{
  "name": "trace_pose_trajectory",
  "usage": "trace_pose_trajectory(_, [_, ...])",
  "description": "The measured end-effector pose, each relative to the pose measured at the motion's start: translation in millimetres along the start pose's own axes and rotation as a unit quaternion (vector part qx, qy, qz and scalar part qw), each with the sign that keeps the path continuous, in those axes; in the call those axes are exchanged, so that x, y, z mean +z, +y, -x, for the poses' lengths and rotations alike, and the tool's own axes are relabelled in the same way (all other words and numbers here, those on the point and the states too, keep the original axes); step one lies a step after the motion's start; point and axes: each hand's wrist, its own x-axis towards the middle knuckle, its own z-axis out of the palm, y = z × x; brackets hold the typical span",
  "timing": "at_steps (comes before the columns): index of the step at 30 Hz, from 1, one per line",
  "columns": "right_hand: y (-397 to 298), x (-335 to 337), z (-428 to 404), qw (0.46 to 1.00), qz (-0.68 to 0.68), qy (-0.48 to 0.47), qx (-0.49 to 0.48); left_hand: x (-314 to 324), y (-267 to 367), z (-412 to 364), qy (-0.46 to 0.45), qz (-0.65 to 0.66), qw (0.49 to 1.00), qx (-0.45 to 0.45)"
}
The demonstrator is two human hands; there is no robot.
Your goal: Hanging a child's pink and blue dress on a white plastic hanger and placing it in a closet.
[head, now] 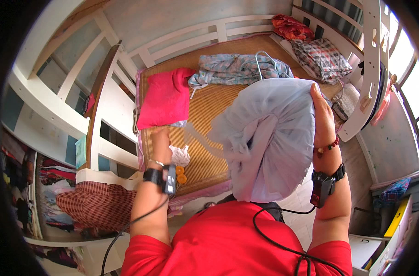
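Observation:
A large bundle wrapped in translucent pale plastic (pixel 285 138) is raised in front of my chest. My right hand (pixel 323 114) grips its right side, thumb on top. A gathered, twisted strip of the plastic stretches left from the bundle towards my left hand (pixel 161 143), which is blurred; whether its fingers hold the strip cannot be told. Just beyond my left hand lies a folded bright pink cloth (pixel 166 98) on the bed's woven mat (pixel 206 110). A crumpled white cloth or tissue (pixel 180 155) and orange round objects (pixel 181 174) are close to my left wrist.
A patterned blue garment (pixel 230 69) with a wire hanger (pixel 259 65) lies across the mat. Plaid bedding (pixel 321 58) and a red floral cloth (pixel 292 27) are at the far right. The white bed frame (pixel 106 138) and a checked garment (pixel 99 205) stand left.

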Motion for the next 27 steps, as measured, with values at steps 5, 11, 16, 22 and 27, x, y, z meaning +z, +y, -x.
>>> trace_pose_trajectory(5, [4, 6, 2, 0.998, -0.038, -0.015, 0.04, 56, 9, 85, -0.431, -0.33, 0.839, 0.031])
trace_pose_trajectory(11, [9, 12, 2, 0.997, -0.06, -0.013, 0.055, 94, -20, 103, -0.326, -0.273, 0.882, 0.204])
trace_pose_trajectory(16, [7, 1, 1, 0.999, -0.024, -0.002, 0.036, 90, 3, 87, -0.299, -0.143, 0.94, 0.077])
trace_pose_trajectory(22, [28, -34, -13, 0.996, 0.066, 0.023, 0.046, 75, 92, 117, -0.297, 0.108, 0.941, 0.118])
trace_pose_trajectory(27, [51, -31, -24, 0.961, 0.261, -0.018, -0.09, 83, 114, 121, -0.275, 0.192, 0.942, -0.021])
